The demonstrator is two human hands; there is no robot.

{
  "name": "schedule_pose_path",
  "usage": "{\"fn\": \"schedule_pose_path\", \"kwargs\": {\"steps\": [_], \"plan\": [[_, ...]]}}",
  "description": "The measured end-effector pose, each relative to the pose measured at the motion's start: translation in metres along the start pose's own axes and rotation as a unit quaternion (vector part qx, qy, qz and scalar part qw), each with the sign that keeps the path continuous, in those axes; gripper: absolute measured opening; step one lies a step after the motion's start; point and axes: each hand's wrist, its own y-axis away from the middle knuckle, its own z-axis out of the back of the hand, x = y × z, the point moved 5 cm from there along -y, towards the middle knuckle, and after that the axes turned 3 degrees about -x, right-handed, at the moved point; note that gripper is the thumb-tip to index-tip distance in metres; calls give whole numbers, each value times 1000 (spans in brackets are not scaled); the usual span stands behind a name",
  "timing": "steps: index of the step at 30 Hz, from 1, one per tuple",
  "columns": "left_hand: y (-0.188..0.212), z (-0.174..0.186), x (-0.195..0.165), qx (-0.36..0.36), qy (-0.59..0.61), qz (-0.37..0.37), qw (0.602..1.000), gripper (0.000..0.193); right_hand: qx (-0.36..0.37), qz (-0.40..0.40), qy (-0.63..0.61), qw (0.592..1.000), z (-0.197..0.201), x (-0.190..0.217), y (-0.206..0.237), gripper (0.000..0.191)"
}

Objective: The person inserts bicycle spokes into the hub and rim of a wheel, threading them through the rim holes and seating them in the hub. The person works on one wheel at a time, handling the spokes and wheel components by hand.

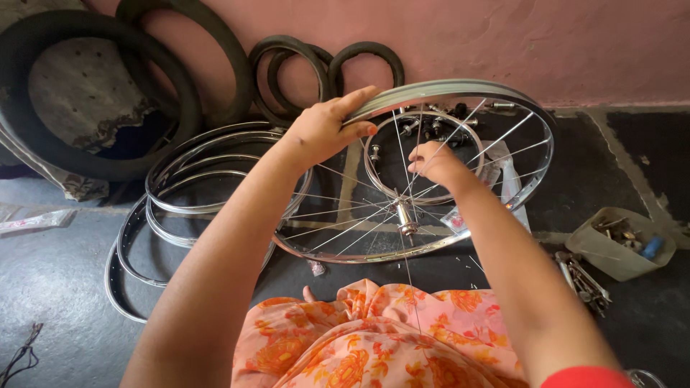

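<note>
Spoke lacing looks underway: my left hand (327, 129) grips the bicycle wheel rim (460, 90), tilted over my lap above the floor, while my right hand (435, 159) pinches a spoke (424, 136). Next, I judge, it needs seating near the hub (405, 215).

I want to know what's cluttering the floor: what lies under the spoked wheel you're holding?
Through the spoked wheel a smaller bare rim shows on the floor, with hub parts and bolts inside it and a plastic packet. The right hand and spokes cover some of it.
</note>
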Motion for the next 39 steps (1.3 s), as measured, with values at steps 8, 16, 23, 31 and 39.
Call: {"fn": "schedule_pose_path", "kwargs": {"steps": [8, 16, 23, 31, 39], "plan": [[4, 4, -5, 35, -1, 85, 996, 62, 259, -138, -104, 950, -18, 4, -9, 9], [-8, -1, -11, 99, 37, 99, 989, 66, 144, -136, -81, 977, -13, -2, -23, 14], [-2, 1, -11, 87, 51, 71, 992, 68, 162, -101, -140, 972, -24, 4, -20, 9], [1, -2, -5, 102, 42, 110, 988, 66, 148, -99, -164, 970, -28, 9, -36, 7], [13, -5, 5, 84, 58, 106, 989, 66, 148, -88, -256, 951, -29, 12, -39, 3]]}}
